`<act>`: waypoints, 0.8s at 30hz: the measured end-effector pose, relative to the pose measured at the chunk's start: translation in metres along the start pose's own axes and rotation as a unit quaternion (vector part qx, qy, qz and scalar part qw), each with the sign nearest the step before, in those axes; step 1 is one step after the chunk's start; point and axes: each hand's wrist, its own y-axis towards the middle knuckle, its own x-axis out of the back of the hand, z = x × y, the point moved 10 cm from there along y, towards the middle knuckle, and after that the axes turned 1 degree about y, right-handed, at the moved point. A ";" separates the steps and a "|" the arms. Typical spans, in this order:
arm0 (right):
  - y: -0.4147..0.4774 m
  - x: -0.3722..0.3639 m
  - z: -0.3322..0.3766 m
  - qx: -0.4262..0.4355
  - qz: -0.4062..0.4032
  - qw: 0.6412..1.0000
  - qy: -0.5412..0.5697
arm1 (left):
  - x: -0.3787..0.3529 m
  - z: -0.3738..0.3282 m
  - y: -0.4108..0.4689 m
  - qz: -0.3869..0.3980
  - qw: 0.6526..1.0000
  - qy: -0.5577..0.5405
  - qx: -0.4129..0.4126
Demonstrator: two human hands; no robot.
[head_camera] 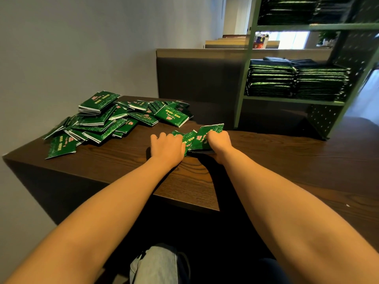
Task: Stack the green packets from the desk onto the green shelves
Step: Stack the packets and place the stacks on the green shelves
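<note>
The green packets [98, 121] each carry a pink emblem and rows of yellow characters, perhaps Chinese, too small and blurred to read. A far carton [260, 41] shows red and blue print, equally illegible. No word, brand or number can be read.

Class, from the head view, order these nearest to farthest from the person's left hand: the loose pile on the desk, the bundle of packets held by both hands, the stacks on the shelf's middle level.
From the left hand:
1. bundle of packets, touching it, on its right.
2. loose pile, farther back, to its left.
3. shelf stacks, farthest, high on the right.
</note>
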 end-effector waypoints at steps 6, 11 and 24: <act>-0.037 0.034 0.025 0.006 -0.077 0.995 -0.056 | 0.008 -0.021 -0.007 -0.016 0.999 -0.019 -0.039; -0.036 0.064 0.029 0.012 -0.103 0.992 -0.065 | 0.010 -0.050 -0.008 -0.005 0.993 -0.082 -0.085; -0.043 0.083 0.005 0.001 -0.109 0.993 0.048 | -0.001 -0.058 -0.007 0.085 0.968 -0.235 0.030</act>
